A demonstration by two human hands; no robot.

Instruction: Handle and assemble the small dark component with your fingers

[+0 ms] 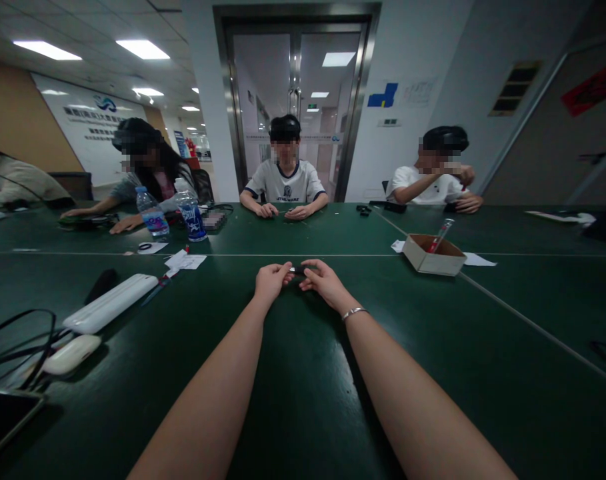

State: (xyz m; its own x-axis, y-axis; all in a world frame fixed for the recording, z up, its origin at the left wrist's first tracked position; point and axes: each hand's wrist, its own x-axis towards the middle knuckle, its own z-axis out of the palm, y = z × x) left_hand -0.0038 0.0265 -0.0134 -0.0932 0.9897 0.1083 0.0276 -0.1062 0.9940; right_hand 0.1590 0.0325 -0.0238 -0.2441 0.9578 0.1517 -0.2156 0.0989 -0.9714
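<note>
Pinching a small black-and-silver object between thumb and fingers, the left hand holds it over the green tabletop, ahead of the person. The right hand (a silver bracelet circles its wrist) curls its fingers at the dark end; whether they grip it, I cannot tell. Farther right sits an open cardboard box; well to the left lies a white earbud case.

- A slim, silver-coloured bracelet with a slight shine circles the right wrist, just right of centre in the frame.
- Right hand: bare, ungloved.
- Left hand: likewise bare.
- Both forearms: uncovered down to the frame's lower edge.
</note>
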